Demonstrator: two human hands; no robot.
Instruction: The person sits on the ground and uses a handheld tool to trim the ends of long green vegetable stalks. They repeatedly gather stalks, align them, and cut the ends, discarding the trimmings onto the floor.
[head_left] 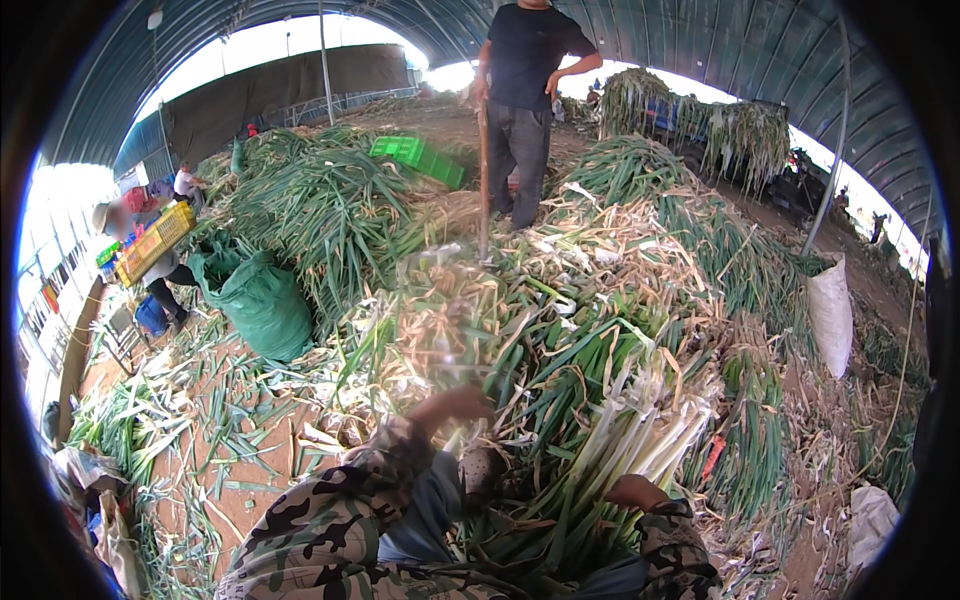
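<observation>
My left hand point(455, 405) reaches forward from a camouflage sleeve over dry leaves, in a hazy patch of the picture; its fingers are too unclear to read. My right hand point(635, 492), lower right of centre, has its fingers curled at the edge of a bundle of leeks or large green onions point(645, 430), with long pale stems and dark green leaves. The bundle lies across the pile in front of me, its green ends down between my legs.
A standing person point(520, 70) holds a long wooden handle point(483, 170) beyond the pile. At left, another person point(160, 270) carries a yellow crate point(150, 245) beside a green sack point(260, 310). A green crate point(420, 160), white sack point(830, 315), metal poles and a leaf-laden vehicle also show.
</observation>
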